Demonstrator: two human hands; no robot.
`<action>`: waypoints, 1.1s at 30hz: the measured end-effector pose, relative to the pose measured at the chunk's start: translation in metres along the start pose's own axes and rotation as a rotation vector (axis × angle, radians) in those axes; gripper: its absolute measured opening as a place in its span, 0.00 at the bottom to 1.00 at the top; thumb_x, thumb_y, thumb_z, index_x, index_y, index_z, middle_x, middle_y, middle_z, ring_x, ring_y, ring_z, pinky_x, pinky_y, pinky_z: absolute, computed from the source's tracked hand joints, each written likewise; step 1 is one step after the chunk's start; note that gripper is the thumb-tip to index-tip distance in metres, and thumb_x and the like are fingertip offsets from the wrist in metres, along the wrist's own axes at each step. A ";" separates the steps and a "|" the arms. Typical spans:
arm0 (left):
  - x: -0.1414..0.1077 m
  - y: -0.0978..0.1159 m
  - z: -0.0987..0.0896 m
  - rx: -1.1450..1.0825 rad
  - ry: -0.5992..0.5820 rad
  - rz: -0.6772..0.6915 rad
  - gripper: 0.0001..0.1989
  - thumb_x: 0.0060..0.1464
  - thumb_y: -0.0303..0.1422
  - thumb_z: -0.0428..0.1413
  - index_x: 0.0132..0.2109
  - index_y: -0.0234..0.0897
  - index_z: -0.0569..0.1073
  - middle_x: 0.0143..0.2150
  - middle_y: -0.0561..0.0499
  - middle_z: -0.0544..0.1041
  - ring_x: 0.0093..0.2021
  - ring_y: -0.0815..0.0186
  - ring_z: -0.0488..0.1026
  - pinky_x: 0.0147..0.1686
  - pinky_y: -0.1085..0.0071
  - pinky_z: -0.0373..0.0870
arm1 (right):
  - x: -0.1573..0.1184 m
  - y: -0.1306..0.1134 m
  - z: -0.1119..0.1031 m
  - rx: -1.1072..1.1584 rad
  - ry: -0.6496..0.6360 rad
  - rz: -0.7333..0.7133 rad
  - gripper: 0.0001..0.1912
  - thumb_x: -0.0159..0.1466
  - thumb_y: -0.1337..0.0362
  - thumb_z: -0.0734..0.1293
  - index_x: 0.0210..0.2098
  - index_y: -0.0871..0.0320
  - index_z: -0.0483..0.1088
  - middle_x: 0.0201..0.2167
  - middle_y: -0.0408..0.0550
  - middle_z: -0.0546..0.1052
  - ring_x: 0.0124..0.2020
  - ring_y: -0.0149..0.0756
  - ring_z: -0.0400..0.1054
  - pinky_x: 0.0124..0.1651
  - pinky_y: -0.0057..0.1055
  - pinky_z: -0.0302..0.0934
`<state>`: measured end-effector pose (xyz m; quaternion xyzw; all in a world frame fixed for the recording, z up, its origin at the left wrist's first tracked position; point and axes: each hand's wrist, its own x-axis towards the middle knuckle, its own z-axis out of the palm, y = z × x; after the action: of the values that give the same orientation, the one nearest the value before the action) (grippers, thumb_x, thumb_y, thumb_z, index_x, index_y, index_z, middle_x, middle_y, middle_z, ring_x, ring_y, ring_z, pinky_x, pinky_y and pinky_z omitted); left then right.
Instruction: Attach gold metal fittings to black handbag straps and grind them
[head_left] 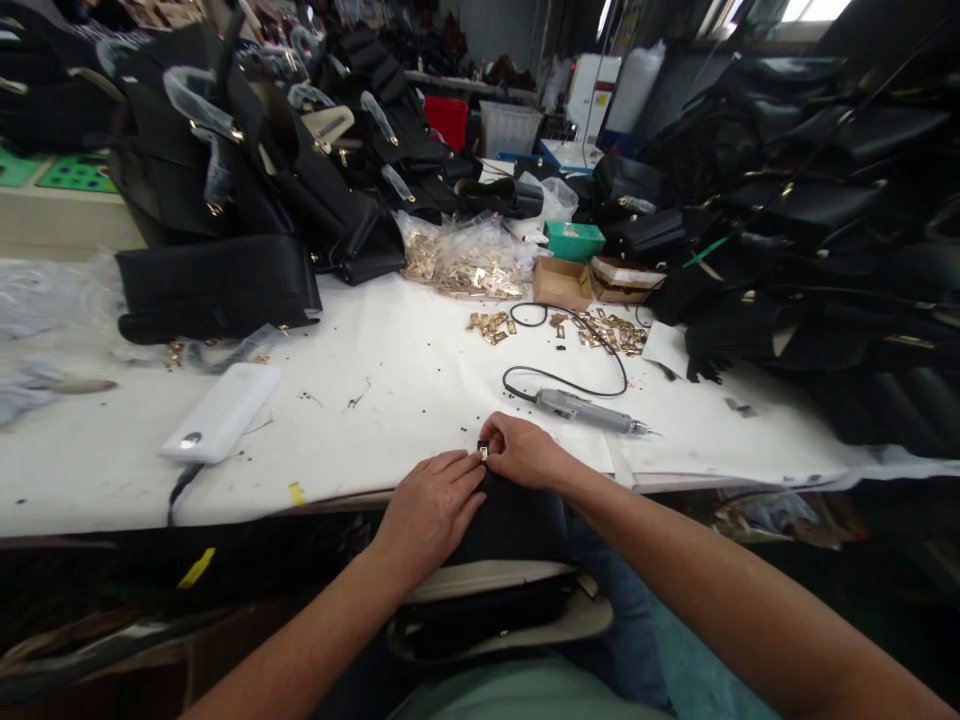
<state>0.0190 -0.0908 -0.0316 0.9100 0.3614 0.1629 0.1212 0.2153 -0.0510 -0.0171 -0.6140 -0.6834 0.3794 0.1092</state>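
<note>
A black handbag point(517, 525) with a pale lining lies across my lap, its opening towards me and its far end at the table edge. My right hand point(523, 450) pinches a small gold metal fitting point(484, 452) on a black tab at the bag's far end. Flat on the bag's left side rests my left hand point(435, 500), fingers stretched out, their tips beside the fitting. Just beyond my hands, a grey electric screwdriver point(585, 408) lies on the white table with its bit pointing right.
Loose gold fittings point(611, 333) lie towards the back, near bagged fittings point(480, 265) and an open cardboard box point(562, 283). A white power bank-like block point(223, 412) with a cable sits left. Black bags are piled left point(217, 285) and right point(810, 240). The screwdriver's cord point(570, 383) loops across the table.
</note>
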 end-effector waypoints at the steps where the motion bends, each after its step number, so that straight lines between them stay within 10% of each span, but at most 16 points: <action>1: -0.001 0.000 0.002 0.004 0.011 0.005 0.15 0.64 0.30 0.55 0.56 0.37 0.75 0.58 0.45 0.77 0.59 0.54 0.71 0.57 0.54 0.72 | 0.000 0.000 -0.001 0.003 -0.003 -0.007 0.14 0.55 0.72 0.67 0.41 0.55 0.70 0.30 0.39 0.77 0.31 0.31 0.67 0.33 0.28 0.53; 33: -0.001 0.012 -0.005 0.045 -0.029 -0.025 0.14 0.62 0.30 0.56 0.53 0.40 0.77 0.58 0.44 0.76 0.59 0.51 0.70 0.56 0.50 0.72 | 0.005 0.022 0.002 0.207 -0.044 -0.101 0.18 0.56 0.69 0.70 0.47 0.57 0.70 0.27 0.37 0.73 0.27 0.28 0.66 0.31 0.25 0.55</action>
<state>0.0234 -0.0997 -0.0229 0.9101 0.3747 0.1400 0.1080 0.2300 -0.0483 -0.0340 -0.5556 -0.6729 0.4556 0.1759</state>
